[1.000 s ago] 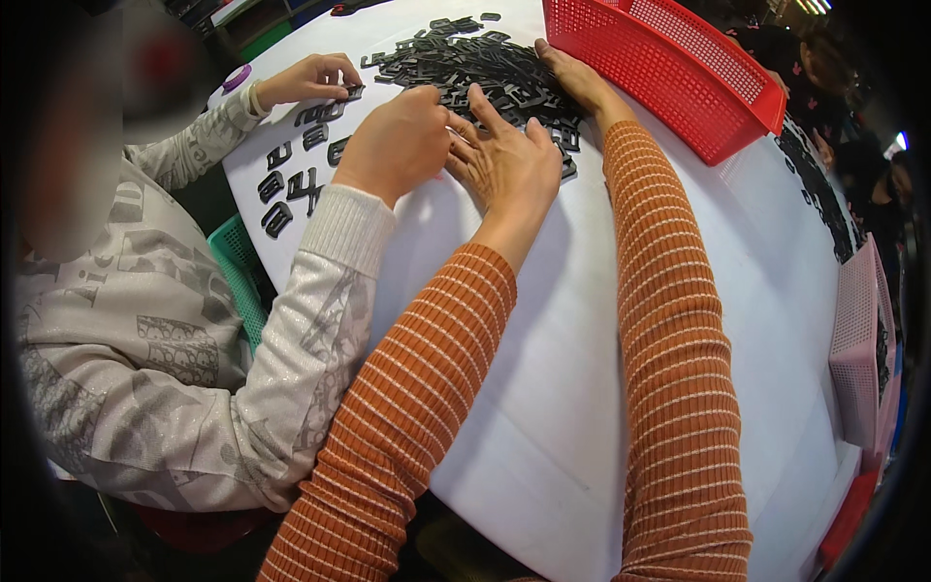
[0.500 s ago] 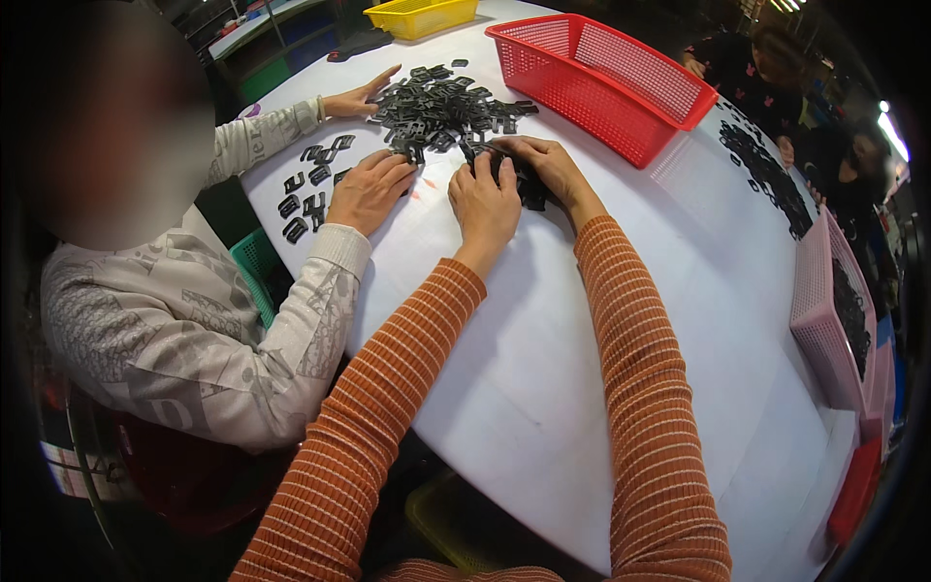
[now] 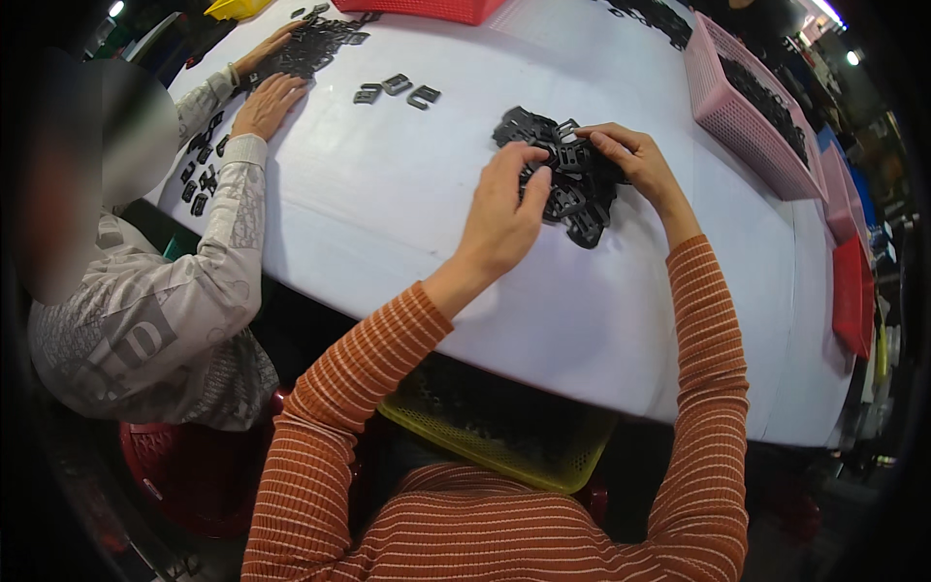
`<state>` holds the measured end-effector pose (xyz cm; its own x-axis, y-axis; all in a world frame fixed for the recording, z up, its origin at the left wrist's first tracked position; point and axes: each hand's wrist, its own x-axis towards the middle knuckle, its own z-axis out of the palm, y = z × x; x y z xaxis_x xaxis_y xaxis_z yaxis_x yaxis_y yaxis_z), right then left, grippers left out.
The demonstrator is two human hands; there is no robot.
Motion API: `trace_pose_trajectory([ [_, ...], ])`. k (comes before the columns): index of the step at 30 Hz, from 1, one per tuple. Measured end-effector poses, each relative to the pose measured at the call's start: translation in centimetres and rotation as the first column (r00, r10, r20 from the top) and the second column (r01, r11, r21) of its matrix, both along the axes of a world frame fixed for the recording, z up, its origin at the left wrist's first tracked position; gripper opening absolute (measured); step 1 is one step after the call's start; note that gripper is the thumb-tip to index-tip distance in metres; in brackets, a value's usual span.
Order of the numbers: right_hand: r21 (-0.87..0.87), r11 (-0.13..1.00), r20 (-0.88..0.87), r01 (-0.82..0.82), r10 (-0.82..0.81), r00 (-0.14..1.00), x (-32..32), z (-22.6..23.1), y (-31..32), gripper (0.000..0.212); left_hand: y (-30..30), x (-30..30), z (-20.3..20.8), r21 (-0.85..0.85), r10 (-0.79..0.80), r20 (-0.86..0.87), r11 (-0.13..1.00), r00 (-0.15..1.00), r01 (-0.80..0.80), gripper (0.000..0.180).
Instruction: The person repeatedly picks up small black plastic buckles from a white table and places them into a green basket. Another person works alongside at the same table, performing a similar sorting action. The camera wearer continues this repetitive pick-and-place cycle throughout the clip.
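A heap of small black plastic slotted buckles lies on the white-covered table in front of me. At the heap's left side is my left hand, its fingers bent loosely and its thumb apart, with the fingertips at the buckles. My right hand reaches over from the other side, fingers stretched and touching the buckles at the top. Neither hand shows a buckle lifted clear. Three loose buckles lie farther off to the left of the heap.
At the far left, a co-worker's hands rest at another buckle pile. A red basket stands at the far edge of view. A pink basket of black pieces is at right. Below the table edge sits a yellow-green basket.
My hands have moved right and nearer to me, away from the big shared pile, and a separate heap of buckles now lies between them. Three buckles lie in between. The view has turned rightward.
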<state>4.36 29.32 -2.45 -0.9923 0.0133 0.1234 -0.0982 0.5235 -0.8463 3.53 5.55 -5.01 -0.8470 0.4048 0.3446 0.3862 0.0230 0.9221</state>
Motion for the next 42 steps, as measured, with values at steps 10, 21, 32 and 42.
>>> trace_pose_trajectory([
  [10, 0.501, 0.815, -0.299, 0.290, -0.151, 0.942, 13.2, 2.5, -4.0, 0.019, -3.4, 0.2, 1.3, -0.367, -0.079, -0.553, 0.917, 0.829, -0.158, 0.033],
  [21, 0.623, 0.747, -0.386, 0.233, 0.034, 0.922, 10.9, 1.4, -5.0, 0.028, -2.9, 2.4, 1.9, -0.489, -0.231, -0.631, 0.860, 0.740, -0.148, 0.033],
  [32, 0.723, 0.643, -0.396, 0.253, 0.085, 0.914, 10.9, 1.3, -4.8, 0.007, -3.2, 2.1, 1.6, -0.558, -0.335, -0.554, 0.829, 0.762, -0.040, 0.038],
  [42, 0.546, 0.810, -0.391, 0.214, 0.021, 0.920, 5.1, 2.4, -7.4, 0.015, -4.6, -4.5, 1.1, -0.490, -0.174, -0.648, 0.841, 0.741, -0.231, 0.026],
])
